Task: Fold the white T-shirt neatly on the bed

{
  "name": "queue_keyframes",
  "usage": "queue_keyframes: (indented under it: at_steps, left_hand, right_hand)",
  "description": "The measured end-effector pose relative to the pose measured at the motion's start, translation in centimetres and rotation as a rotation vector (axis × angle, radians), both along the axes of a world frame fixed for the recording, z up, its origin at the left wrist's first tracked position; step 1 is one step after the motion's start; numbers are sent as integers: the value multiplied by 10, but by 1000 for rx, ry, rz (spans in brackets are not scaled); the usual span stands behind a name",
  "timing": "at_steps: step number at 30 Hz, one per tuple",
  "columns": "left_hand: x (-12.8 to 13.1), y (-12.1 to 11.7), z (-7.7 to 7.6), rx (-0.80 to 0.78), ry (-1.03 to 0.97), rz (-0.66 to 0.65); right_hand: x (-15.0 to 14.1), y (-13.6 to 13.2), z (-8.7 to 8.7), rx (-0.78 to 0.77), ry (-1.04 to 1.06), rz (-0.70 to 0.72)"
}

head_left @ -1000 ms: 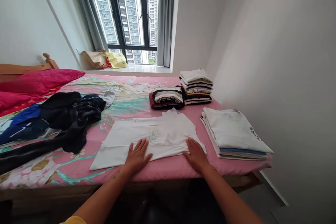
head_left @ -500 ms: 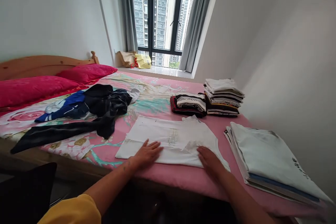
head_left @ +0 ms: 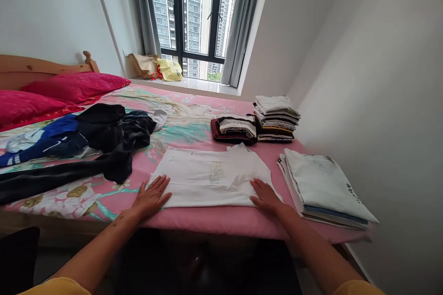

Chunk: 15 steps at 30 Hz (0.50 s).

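A white T-shirt (head_left: 211,177) lies flat and partly folded near the front edge of the pink floral bed (head_left: 214,221). My left hand (head_left: 150,198) rests flat, fingers spread, on the shirt's lower left corner. Fingers stretched out, my right hand (head_left: 265,196) presses flat on the shirt's lower right part. Neither hand grips anything.
A folded stack of light shirts (head_left: 323,189) lies right of the white shirt. Two more folded piles (head_left: 275,117) (head_left: 235,128) sit behind it. Unfolded dark and blue clothes (head_left: 86,140) are heaped at the left, with red pillows (head_left: 69,87) behind. Bags (head_left: 159,67) stand on the window sill.
My left hand has slid leftwards across the shirt to its lower left corner. My right hand has stayed on the right side. The camera view has shifted.
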<state>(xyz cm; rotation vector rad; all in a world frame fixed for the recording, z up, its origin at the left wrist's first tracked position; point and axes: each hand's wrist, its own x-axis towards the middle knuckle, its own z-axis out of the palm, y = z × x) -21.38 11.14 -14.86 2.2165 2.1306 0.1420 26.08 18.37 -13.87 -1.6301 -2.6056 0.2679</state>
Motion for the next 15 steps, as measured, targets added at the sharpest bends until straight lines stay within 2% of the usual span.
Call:
queue_keyframes:
  at_steps: [3,5,7,9,10,12,15]
  left_hand:
    - [21,-2,10,78,-27,-16]
    - [53,-5,18,156,-70,-155]
    - [92,-9,23,183,-114,-354]
    - [122,-13,22,162,-122,-476]
    - [130,-15,19,146,-115,-481]
    - [127,-19,10,118,-89,-404]
    - [93,-24,-5,84,-45,-219]
  right_hand:
    - [-34,-25,13,147,110,88]
    - [-69,-50,14,207,186,172]
    - [-102,-72,11,177,202,246]
    - [-121,-86,5,137,200,285]
    - [-122,-89,2,112,187,272]
    - [-105,-91,-3,58,141,182]
    - [-53,-90,-10,17,51,-62]
